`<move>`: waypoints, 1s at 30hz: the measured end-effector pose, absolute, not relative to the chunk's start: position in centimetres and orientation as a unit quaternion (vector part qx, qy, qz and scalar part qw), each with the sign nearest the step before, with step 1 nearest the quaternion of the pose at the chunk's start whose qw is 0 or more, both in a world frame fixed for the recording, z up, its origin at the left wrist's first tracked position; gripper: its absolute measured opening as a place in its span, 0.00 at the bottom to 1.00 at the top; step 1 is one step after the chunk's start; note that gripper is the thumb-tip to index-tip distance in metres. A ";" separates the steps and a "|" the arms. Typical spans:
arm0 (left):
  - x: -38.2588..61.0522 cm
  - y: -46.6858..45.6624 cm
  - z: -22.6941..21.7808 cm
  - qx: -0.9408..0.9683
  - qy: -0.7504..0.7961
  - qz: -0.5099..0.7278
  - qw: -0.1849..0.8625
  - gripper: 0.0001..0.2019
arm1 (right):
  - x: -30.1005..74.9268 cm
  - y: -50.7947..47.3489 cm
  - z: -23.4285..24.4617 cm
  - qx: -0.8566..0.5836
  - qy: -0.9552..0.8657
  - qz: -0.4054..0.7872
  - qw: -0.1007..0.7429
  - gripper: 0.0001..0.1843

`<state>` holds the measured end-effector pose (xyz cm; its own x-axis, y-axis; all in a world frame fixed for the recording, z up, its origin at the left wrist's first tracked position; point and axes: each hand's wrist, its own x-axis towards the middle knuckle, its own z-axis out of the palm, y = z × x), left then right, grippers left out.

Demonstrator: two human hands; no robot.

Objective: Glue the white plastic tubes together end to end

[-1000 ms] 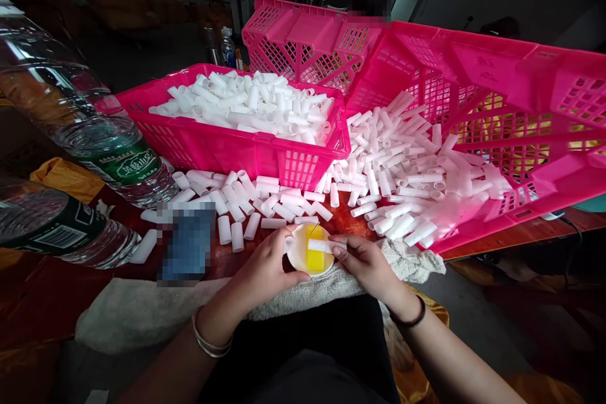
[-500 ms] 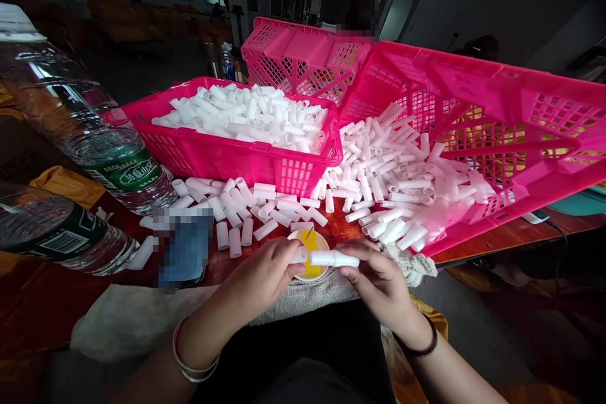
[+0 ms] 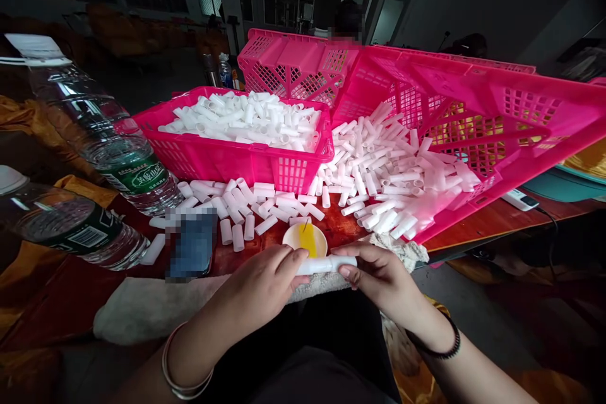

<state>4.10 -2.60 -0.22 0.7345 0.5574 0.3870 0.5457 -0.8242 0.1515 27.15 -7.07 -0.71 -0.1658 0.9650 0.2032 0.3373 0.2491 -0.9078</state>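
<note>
Fingers of my left hand [image 3: 269, 281] are closed around one end of a white plastic tube [image 3: 322, 265]. At its other end, my right hand [image 3: 386, 281] grips a narrower-looking white tube piece [image 3: 344, 262] between thumb and fingers. The two pieces meet in one line, level above the edge of the table; how far one sits inside the other is hidden. Just behind them is a small round white dish [image 3: 290, 237], with a flat yellow piece [image 3: 307, 240] and a thin dark stick in it.
A pink basket [image 3: 227, 158] heaped with white tubes stands behind the dish. More loose tubes [image 3: 369, 164] spill from a tipped pink crate [image 3: 473, 95] at right. Water bottles [image 3: 137, 170] and a blurred dark blue object [image 3: 192, 243] are on the left. A pale cloth [image 3: 142, 309] covers the front edge.
The tube in my left hand, apart from the right-hand piece before, now meets it end to end. The view has shifted slightly.
</note>
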 end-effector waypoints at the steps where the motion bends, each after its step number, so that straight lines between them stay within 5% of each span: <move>1: 4.1 -2.9 -0.3 0.931 0.300 0.208 0.023 0.11 | 27.0 -7.3 -0.5 -0.485 -0.694 0.337 0.411 0.11; 5: 4.6 -4.3 -0.4 0.924 0.297 0.201 0.132 0.07 | 26.3 -8.2 0.4 -0.430 -0.807 0.194 0.356 0.10; 11: 7.4 -7.1 0.4 0.853 0.313 0.211 0.361 0.08 | 24.7 -8.2 0.2 -0.421 -0.799 0.055 0.425 0.17; 15: 8.7 -8.2 0.1 0.897 0.296 0.224 0.238 0.07 | 26.0 -10.2 0.6 -0.524 -0.750 0.077 0.396 0.19; 19: 6.1 -4.6 -0.6 0.909 0.338 0.224 0.098 0.20 | 32.7 -13.9 0.4 -0.650 -0.712 0.077 0.255 0.20; 22: 3.5 0.6 -1.5 0.846 0.496 0.194 0.007 0.13 | 37.5 -13.7 -0.4 -0.714 -0.681 -0.019 0.162 0.17; 30: 4.7 5.6 -2.4 0.812 0.583 -0.012 -0.018 0.12 | 38.8 2.4 -0.6 -0.676 -0.727 -0.113 -0.041 0.22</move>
<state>4.68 5.64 -2.37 0.3210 0.9471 0.0013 0.9462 -0.3206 -0.0438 38.85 2.39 -0.59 -0.0821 0.9922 0.0935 0.9737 0.0599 0.2198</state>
